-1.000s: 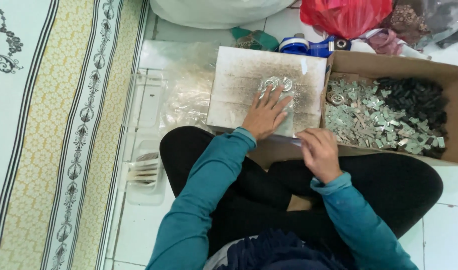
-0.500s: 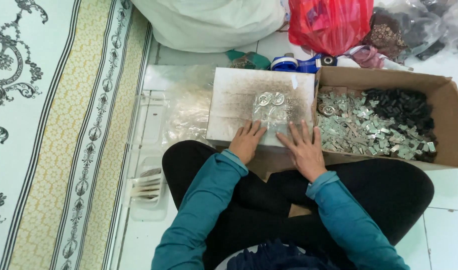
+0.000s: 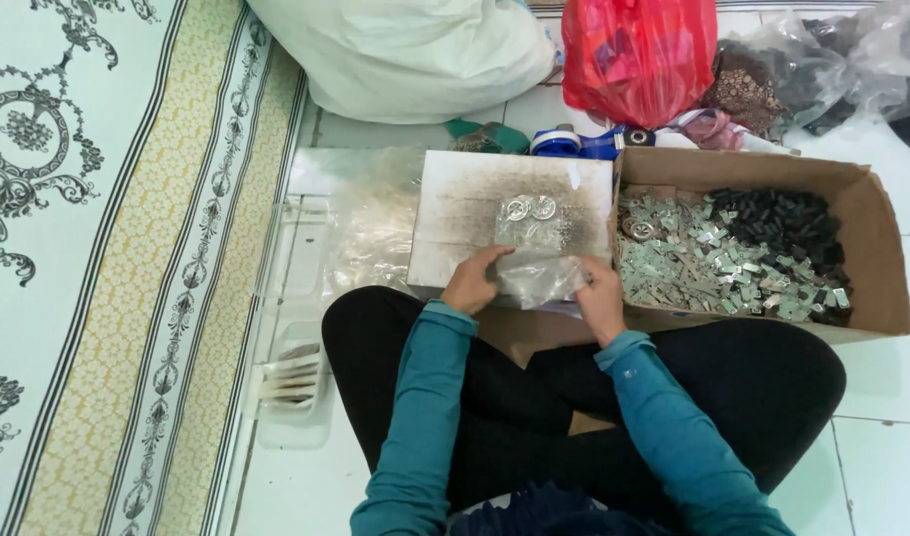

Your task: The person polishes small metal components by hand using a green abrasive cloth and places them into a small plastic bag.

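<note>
Both hands, left (image 3: 475, 281) and right (image 3: 600, 295), pinch a crumpled, seemingly empty clear plastic bag (image 3: 536, 277).

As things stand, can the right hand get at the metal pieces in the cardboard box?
Probably yes. The right hand sits beside the open cardboard box, with the metal pieces uncovered. But it grips a clear plastic bag together with the left hand, so it isn't free.
</note>
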